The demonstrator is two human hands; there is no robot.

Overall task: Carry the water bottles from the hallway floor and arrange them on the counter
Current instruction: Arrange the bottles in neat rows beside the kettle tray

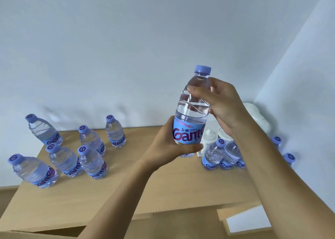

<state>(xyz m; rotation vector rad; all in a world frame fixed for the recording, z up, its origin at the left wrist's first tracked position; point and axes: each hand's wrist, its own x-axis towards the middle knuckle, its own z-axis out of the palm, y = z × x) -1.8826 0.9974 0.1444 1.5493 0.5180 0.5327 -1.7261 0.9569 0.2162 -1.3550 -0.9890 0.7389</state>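
A clear water bottle [194,112] with a blue label and a lilac cap is held upright above the wooden counter [154,184]. My left hand [168,144] grips its lower part around the label. My right hand [221,104] grips its shoulder just under the cap. Several like bottles [90,159] stand in a loose group on the counter's left half. Another cluster of bottles [223,155] stands to the right, partly hidden behind my right forearm.
White ceramic containers [210,139] and a white rounded object [257,117] sit at the back right by the wall corner. An open drawer or box edge [243,218] juts out at the lower right. A pale wall rises behind the counter.
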